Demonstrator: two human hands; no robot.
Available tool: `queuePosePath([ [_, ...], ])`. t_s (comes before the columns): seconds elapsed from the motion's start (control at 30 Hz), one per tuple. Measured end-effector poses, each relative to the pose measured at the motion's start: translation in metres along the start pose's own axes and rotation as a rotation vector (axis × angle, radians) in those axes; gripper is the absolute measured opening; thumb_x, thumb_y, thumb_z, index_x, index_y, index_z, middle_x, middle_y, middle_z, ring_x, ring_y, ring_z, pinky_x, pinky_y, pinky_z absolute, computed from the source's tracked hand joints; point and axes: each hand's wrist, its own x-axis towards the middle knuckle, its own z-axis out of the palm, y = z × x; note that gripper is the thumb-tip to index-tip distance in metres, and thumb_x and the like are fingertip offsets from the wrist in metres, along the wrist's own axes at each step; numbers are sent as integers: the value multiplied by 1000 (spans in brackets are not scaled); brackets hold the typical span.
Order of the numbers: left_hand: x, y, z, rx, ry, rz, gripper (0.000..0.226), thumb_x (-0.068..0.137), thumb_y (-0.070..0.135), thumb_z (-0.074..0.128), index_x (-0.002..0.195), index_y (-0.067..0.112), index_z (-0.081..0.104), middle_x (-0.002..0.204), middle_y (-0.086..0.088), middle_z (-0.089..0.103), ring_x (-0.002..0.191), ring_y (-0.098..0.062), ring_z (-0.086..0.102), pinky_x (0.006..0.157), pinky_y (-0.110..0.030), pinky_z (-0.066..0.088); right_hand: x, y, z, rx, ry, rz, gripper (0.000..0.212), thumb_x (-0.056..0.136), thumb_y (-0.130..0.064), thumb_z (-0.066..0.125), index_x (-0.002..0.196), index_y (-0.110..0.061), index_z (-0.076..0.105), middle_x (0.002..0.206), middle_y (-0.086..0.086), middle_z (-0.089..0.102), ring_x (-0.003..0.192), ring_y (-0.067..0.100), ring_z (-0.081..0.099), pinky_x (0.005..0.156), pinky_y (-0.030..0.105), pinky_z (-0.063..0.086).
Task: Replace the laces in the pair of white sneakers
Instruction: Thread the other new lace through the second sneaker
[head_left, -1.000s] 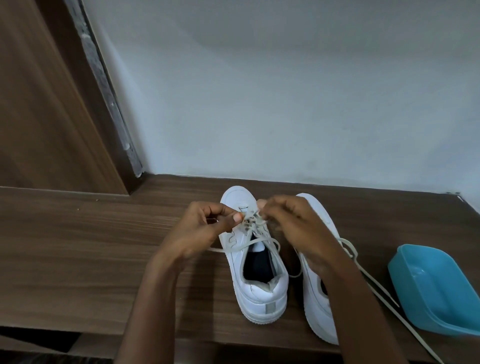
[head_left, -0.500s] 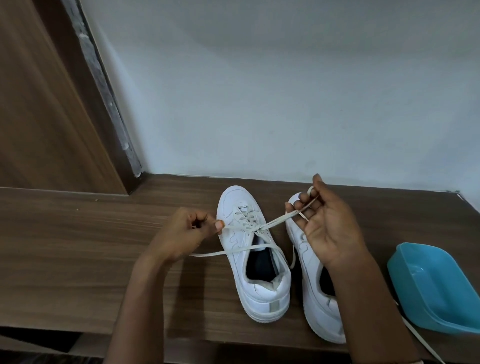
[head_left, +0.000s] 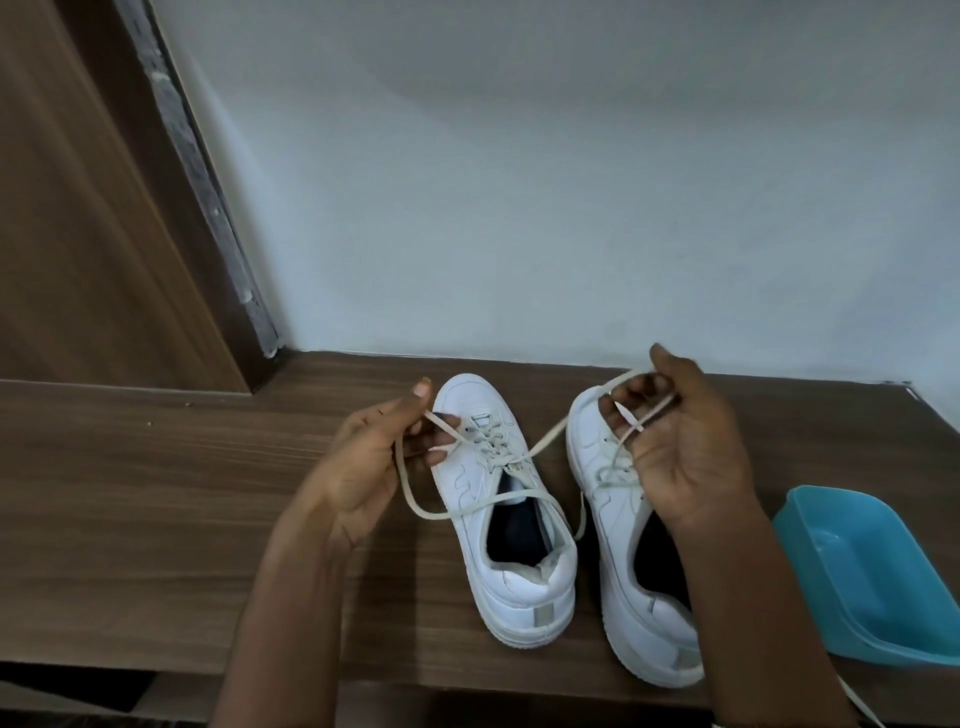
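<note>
Two white sneakers stand side by side on the wooden surface (head_left: 156, 493), toes toward the wall. The left sneaker (head_left: 511, 551) has an off-white lace (head_left: 550, 439) threaded through its front eyelets. My left hand (head_left: 374, 462) pinches one end of that lace just left of the toe, with a slack loop hanging below it. My right hand (head_left: 675, 441) holds the other end, pulled taut up and to the right above the right sneaker (head_left: 618, 597). The right sneaker's own lace lies loose on its tongue, partly hidden by my right hand.
A light blue plastic tub (head_left: 878, 577) sits at the right edge of the surface, close to my right forearm. A white wall rises behind the shoes and a brown wooden panel (head_left: 78, 234) stands at the left. A lace end trails at the bottom right.
Both hands have moved apart from the eyelets of the left sneaker. The right hand has drawn its lace end up and to the right, while the left hand has shifted left.
</note>
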Motion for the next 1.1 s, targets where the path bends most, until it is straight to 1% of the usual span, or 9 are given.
queuePosePath([
  [0.1, 0, 1, 10, -196, -23, -26, 37, 83, 34, 67, 58, 12, 51, 92, -23, 74, 92, -31, 74, 84, -39, 61, -4, -3, -2, -57, 0, 12, 32, 88, 1, 49, 58, -10, 53, 63, 9, 58, 51, 19, 58, 57, 32, 59],
  [0.2, -1, -2, 19, -181, -32, 14, 35, 84, 35, 67, 63, 12, 51, 64, -9, 63, 60, -22, 68, 83, -42, 61, -6, 2, -3, -517, -11, -100, 24, 84, 7, 52, 69, -12, 54, 76, 6, 63, 53, 18, 57, 40, 21, 35],
  [0.33, -2, -4, 25, 90, 58, 126, 33, 79, 38, 72, 64, 15, 52, 57, -1, 47, 46, -10, 37, 49, -19, 48, -8, 17, 3, -1179, -149, -316, 14, 80, -20, 75, 89, -30, 70, 91, -15, 70, 86, 4, 64, 71, 29, 48],
  [0.4, 0, -6, 22, 257, 82, 186, 37, 74, 43, 74, 71, 14, 52, 61, -2, 46, 51, -10, 36, 48, -19, 38, -10, 23, 7, -1436, -309, -423, 20, 75, -41, 76, 94, -37, 71, 98, -21, 67, 96, 0, 61, 86, 32, 46],
  [0.5, 2, -10, 13, 499, 33, 274, 27, 77, 42, 78, 83, 20, 64, 68, -1, 49, 58, -12, 42, 57, -29, 39, -12, 31, 11, -1469, -533, -307, 20, 79, -35, 81, 97, -32, 75, 93, -15, 71, 83, 1, 66, 76, 24, 53],
  [0.67, 5, -13, 1, 911, -106, 340, 10, 79, 37, 82, 85, 32, 75, 53, 13, 46, 52, -3, 40, 55, -22, 33, -7, 30, 7, -1464, -523, -304, 9, 77, -27, 85, 85, -26, 80, 77, -17, 73, 73, -5, 66, 65, 9, 44],
  [0.77, 4, -12, 0, 967, -152, 315, 11, 77, 35, 84, 81, 29, 75, 58, 17, 56, 51, 1, 47, 53, -14, 34, -5, 27, 2, -1473, -474, -310, 7, 76, -30, 85, 75, -32, 78, 70, -16, 72, 68, -2, 65, 62, 14, 46],
  [0.9, 4, -13, -1, 989, -170, 288, 8, 79, 30, 82, 76, 27, 76, 65, 13, 69, 56, 2, 55, 55, -13, 37, -2, 29, -3, -1468, -390, -328, 12, 78, -30, 83, 70, -28, 74, 67, -16, 71, 69, -1, 66, 75, 31, 57],
  [1.1, 5, -13, -10, 1021, -79, 345, 13, 85, 29, 76, 74, 24, 78, 51, 5, 55, 48, -5, 37, 48, -16, 28, -3, 29, -5, -1524, -414, -269, 19, 80, -24, 80, 66, -28, 68, 64, -26, 67, 73, -5, 66, 82, 35, 57],
])
